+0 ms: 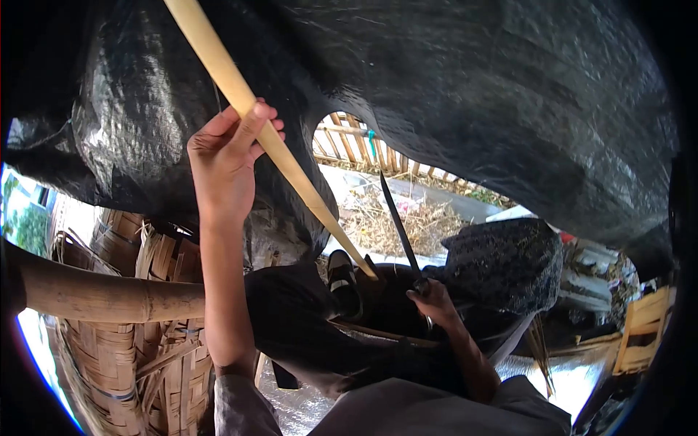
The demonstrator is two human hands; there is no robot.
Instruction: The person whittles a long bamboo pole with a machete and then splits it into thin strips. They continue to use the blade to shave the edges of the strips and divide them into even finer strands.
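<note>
A long pale bamboo strip (302, 182) runs slantwise from the top left down to a dark spot beside a shoe (345, 285). My left hand (231, 144) is closed on the strip's upper part, thumb on top and fingers behind. Lower down on the right, my right hand (434, 301) grips the handle of a long, dark-bladed knife (399, 224). The blade points up and slightly left, apart from the strip. Dark trousers (305, 309) cover the legs beneath. What the strip's lower end rests on is too dark to make out.
Black plastic sheeting (494, 94) hangs across the top. At the left, a thick bamboo pole (109, 291) crosses in front of woven bamboo baskets (109, 363). Dry shavings (414, 227) lie on the ground beyond, near a slatted bamboo fence (356, 145). A wooden frame (643, 327) stands far right.
</note>
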